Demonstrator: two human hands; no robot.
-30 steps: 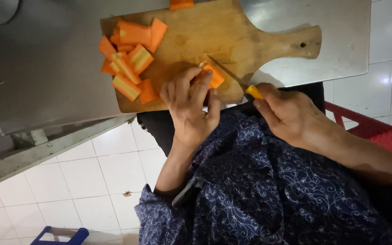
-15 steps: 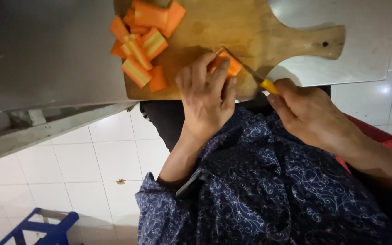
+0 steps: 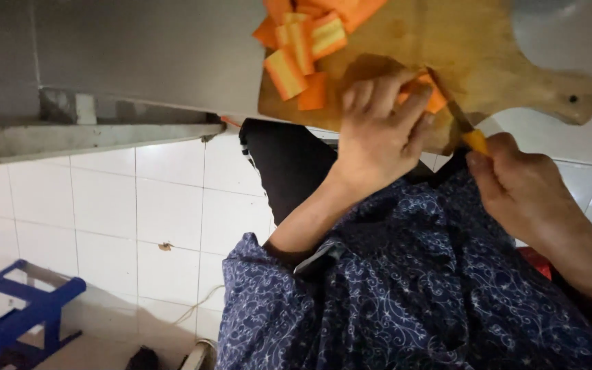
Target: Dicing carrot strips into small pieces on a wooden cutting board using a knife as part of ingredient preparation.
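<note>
Left hand [image 3: 378, 130]: fingers curled, pressing a carrot piece [image 3: 427, 92] onto the cutting board's [image 3: 501, 62] near edge.
Right hand [image 3: 522, 185]: closed around a yellow-handled knife [image 3: 462, 120], blade on that piece.

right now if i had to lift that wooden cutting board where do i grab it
Likely by the narrow handle of the cutting board, coming from the right: it juts clear, with a hole, while carrot pieces, the left hand and the knife crowd the rest.

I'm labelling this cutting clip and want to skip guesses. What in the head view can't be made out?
- Carrot piece being cut: mostly hidden under the left hand.
- Knife: blade edge blurred; handle covered by the right hand.
- Pile of carrot chunks: cut off by the top edge.
- Cutting board: far side out of frame.
</note>
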